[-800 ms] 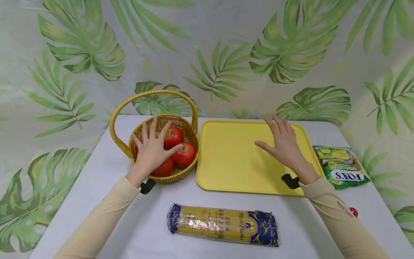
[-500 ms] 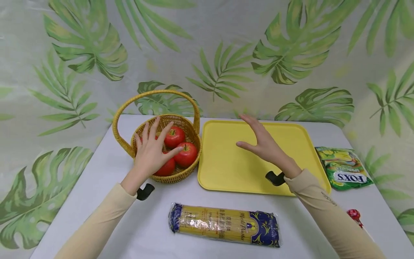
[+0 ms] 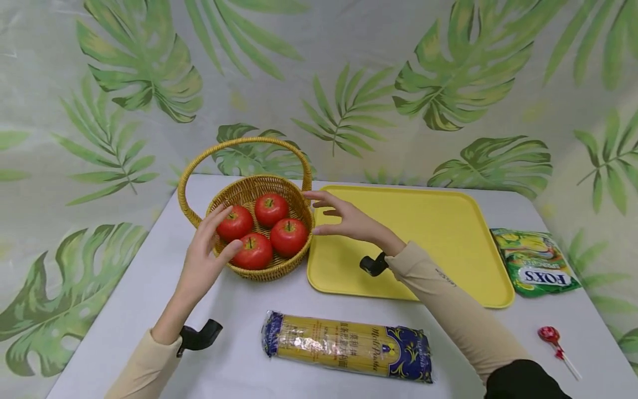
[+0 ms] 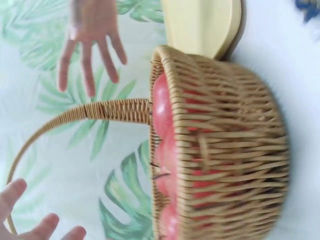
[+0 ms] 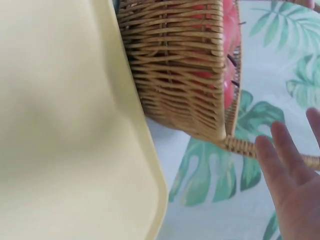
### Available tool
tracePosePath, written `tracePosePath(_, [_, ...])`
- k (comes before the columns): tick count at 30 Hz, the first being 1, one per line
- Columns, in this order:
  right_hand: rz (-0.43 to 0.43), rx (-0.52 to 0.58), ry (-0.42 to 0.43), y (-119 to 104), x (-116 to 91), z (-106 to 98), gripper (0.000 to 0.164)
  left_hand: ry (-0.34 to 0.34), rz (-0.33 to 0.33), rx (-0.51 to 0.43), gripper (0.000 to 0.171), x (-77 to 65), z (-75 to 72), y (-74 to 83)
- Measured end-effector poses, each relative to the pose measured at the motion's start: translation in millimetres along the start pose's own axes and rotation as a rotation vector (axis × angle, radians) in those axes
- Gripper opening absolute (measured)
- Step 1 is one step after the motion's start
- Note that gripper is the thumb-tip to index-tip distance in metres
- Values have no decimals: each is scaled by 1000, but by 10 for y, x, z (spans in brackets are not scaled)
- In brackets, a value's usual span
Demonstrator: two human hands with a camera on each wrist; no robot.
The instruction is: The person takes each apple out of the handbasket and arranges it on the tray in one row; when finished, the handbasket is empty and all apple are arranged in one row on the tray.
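A yellow wicker basket with a tall arched handle stands at the back left and holds several red apples. My left hand is at the basket's front left, thumb and fingers spread, with nothing in its grasp. On the other side, my right hand hovers over the tray's left part, its loosely bent fingers close to the basket's right rim. Whether the right fingertips touch the rim I cannot tell. In the left wrist view, the basket's woven side fills the middle, and the right hand appears beyond it.
A yellow tray lies right of the basket. In front is a long pack of spaghetti. A green FOX'S candy bag lies right of the tray, and a red lollipop lies near the table's right edge. A leaf-patterned cloth hangs behind.
My right hand has moved left across the tray to the basket's right side. My left hand has drawn back from above the apples toward the basket's front left, uncovering them.
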State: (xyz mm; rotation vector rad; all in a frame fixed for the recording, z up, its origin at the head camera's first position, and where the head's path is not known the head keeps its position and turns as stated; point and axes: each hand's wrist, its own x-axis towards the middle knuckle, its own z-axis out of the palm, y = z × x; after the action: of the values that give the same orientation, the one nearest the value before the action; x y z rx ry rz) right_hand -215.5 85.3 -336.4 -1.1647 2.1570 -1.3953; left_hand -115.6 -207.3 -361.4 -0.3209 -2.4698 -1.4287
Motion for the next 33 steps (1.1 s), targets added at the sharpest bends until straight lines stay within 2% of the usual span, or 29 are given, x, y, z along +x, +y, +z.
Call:
tracePosePath(5, [-3, 29, -98, 132, 209, 95, 62, 30, -98, -175, 57, -217, -97, -158])
tracePosePath(11, [4, 4, -201, 389, 466, 167, 58, 72, -281, -252, 55, -397, -95, -355])
tracePosePath(15, [41, -30, -279, 465, 628, 191, 60, 81, -347, -296, 57, -459, -36, -509])
tracePosePath(20, [91, -159, -365, 422, 780, 233, 56, 33, -394, -359, 60, -463, 43, -642])
tracePosePath(26, [139, -245, -468, 388, 881, 322, 51, -21, -445, -423, 66, -393, 125, -712])
tracePosePath(33, [208, -392, -460, 401, 898, 426, 48, -26, -475, -435, 68, -316, 165, -713])
